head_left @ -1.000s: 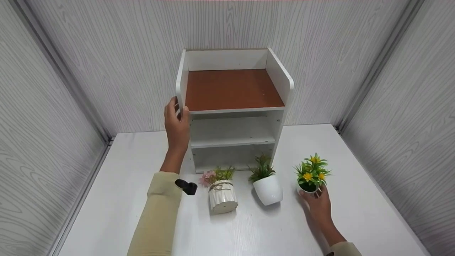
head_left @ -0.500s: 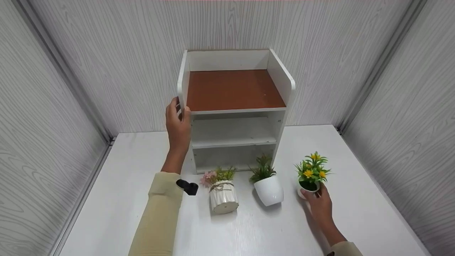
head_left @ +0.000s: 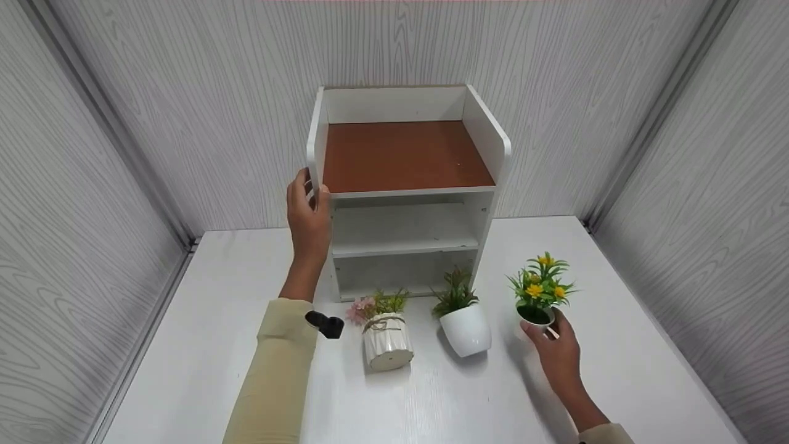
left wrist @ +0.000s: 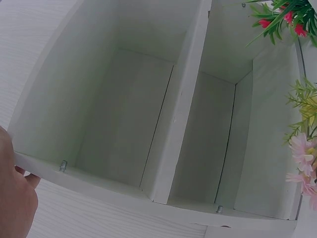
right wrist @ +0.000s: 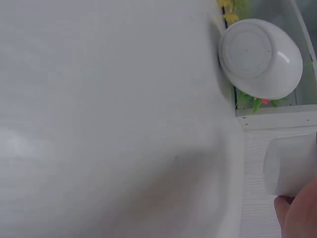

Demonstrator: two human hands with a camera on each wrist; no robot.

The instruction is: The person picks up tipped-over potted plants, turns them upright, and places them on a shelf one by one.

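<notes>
A small white shelf unit (head_left: 404,251) with a brown top board (head_left: 407,157) stands against the back wall. My left hand (head_left: 308,219) grips the front edge of its left side panel (head_left: 314,139), thumb in front and fingers on the outer side. In my right hand (head_left: 558,351) is a potted plant with yellow flowers (head_left: 539,290), held by its small white pot (right wrist: 290,166). Between my hands, a ribbed white pot with pink flowers (head_left: 387,342) and a smooth white pot with a green plant (head_left: 465,330) lie tilted before the shelf.
The white table (head_left: 185,345) spreads in front of and beside the shelf. Wood-patterned panels enclose it at the back (head_left: 246,111), left and right. The two other pots lie close to the shelf's lower front edge.
My right hand has raised the yellow-flowered plant a little and moved it slightly away from me. My left hand keeps its hold on the shelf's side panel.
</notes>
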